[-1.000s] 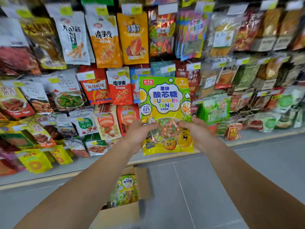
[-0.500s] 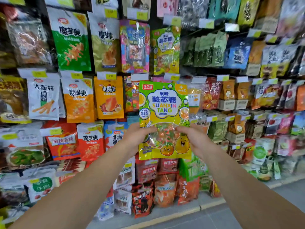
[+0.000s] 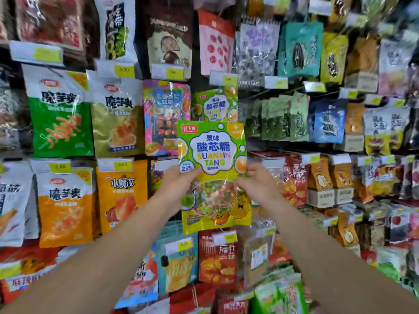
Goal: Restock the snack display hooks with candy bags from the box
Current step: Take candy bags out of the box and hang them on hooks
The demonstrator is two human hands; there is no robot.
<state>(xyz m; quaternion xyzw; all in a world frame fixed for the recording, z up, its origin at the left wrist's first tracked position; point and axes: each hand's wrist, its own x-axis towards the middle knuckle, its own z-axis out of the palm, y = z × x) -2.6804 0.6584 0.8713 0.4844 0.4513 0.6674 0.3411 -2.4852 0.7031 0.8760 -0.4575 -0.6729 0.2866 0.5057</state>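
Observation:
I hold a green and yellow candy bag [image 3: 213, 155] upright in front of the display wall. My left hand [image 3: 175, 184] grips its left edge at mid-height. My right hand [image 3: 258, 184] pinches its right edge. Just above and behind it hangs a matching green candy bag [image 3: 215, 105] on a hook, its lower part covered by the bag I hold. The box is out of view.
Rows of hanging snack bags fill the wall: a pink candy bag [image 3: 166, 116] left of the matching one, green pouches [image 3: 278, 118] to the right, orange bags [image 3: 122, 196] at lower left. Price tags [image 3: 223, 79] sit at the hook ends.
My view has tilted up the wall, and the box and floor have dropped out of sight. Both hands have lifted the bag toward the matching hanging bag.

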